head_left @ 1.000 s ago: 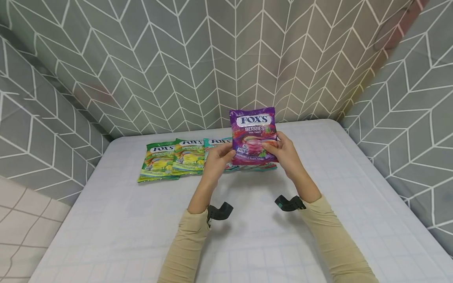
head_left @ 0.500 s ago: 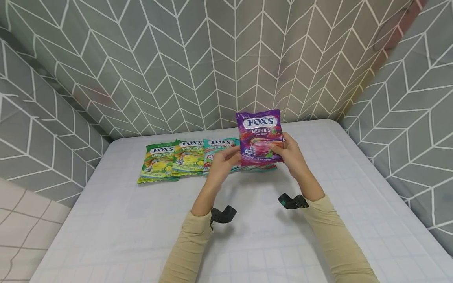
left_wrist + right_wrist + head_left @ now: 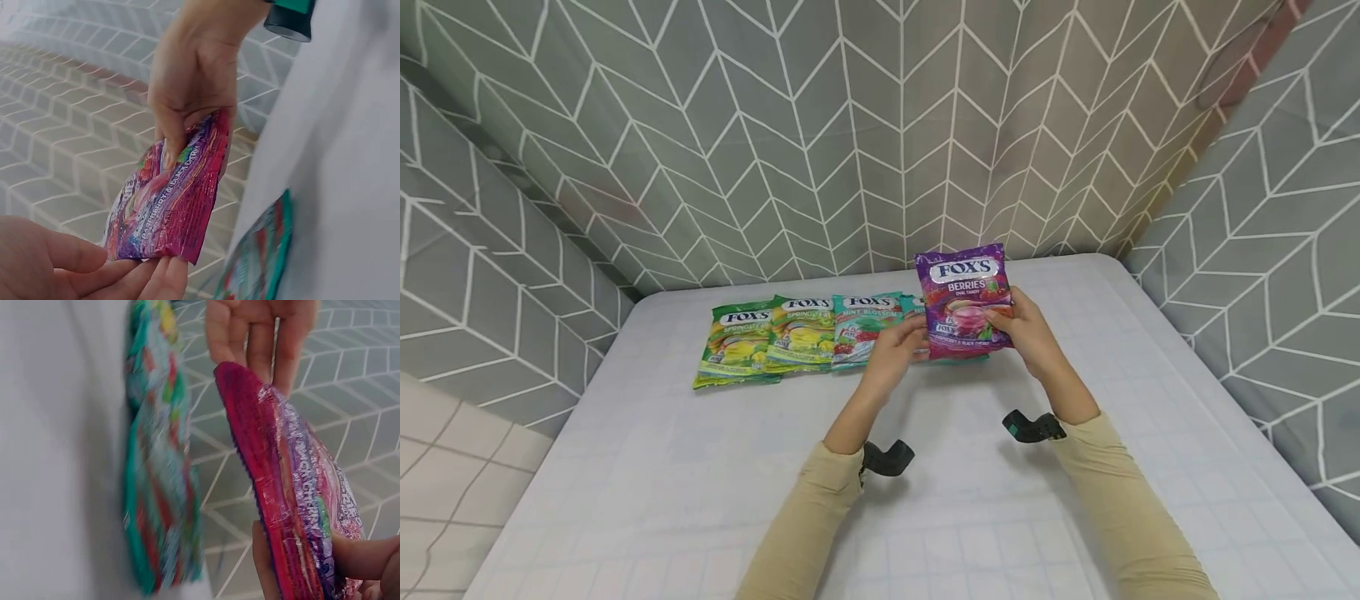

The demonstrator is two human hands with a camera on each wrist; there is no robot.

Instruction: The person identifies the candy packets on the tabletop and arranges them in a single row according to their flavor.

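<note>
In the head view, a purple bag of Fox's Berries candy (image 3: 964, 287) is held upright above the table's far side. My right hand (image 3: 1028, 332) pinches its right edge, thumb on the printed front and fingers behind. At the opposite edge, my left hand (image 3: 889, 354) touches the bag with nearly straight fingers reaching behind it; the left wrist view shows that thumb (image 3: 78, 253) off the front. Behind and below it lies a teal mint candy bag (image 3: 913, 305), mostly hidden by the purple one. Another teal Mint Blossom bag (image 3: 865, 329) lies just left of it.
Two green Spring Tea candy bags (image 3: 736, 343) (image 3: 802, 333) continue the row to the left, edges overlapping. The white-covered table (image 3: 700, 483) ends at a grey patterned curtain (image 3: 850, 150) at the back and sides.
Both hands and the purple bag have shifted right and slightly down. My left hand's thumb has come off the bag's front, and more of the teal bags shows.
</note>
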